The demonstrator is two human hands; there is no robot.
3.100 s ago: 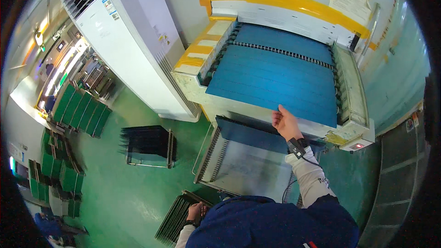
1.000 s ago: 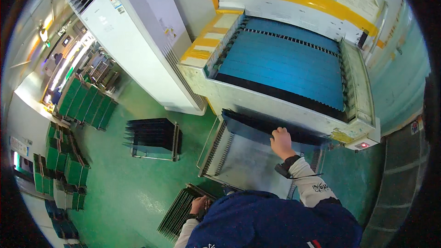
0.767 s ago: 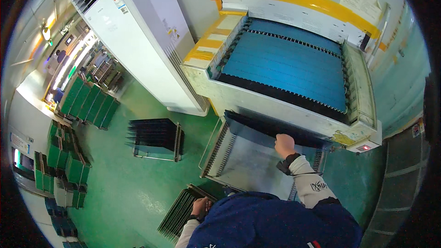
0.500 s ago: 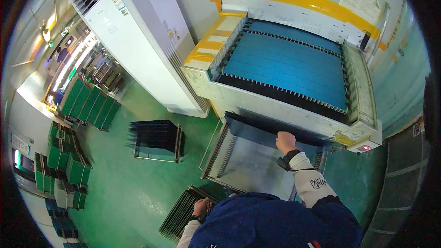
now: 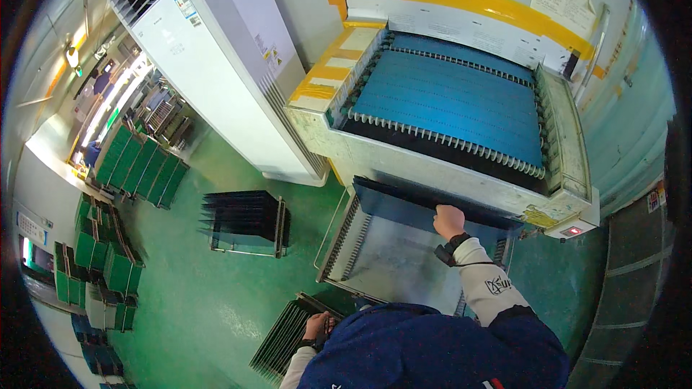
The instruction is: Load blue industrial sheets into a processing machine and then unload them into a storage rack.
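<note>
My right hand [image 5: 450, 221] is closed at the upper edge of a dark blue panel [image 5: 389, 205], its fingers curled over that edge. The panel stands on edge, slightly leaning, at the far side of a metal rack [image 5: 336, 241] with toothed side rails. Down at the left, my left hand [image 5: 315, 325] is closed beside a second rack of thin upright dark panels [image 5: 281, 338]. What its fingers hold is hidden. Beyond the right hand, large blue panels [image 5: 447, 97] lie flat on the rollers of a conveyor machine [image 5: 432, 166].
A rack of dark panels [image 5: 241, 220] stands on the green floor [image 5: 187, 288] to the left. Farther left are several stacks of green panels [image 5: 140, 166]. A tall white air conditioner [image 5: 216, 72] stands by the machine; a dark screen-like partition [image 5: 627, 281] rises at the right.
Both hands stay almost where they were. On the conveyor, the large blue panel has shifted slightly away from me, so more of the front rollers shows.
</note>
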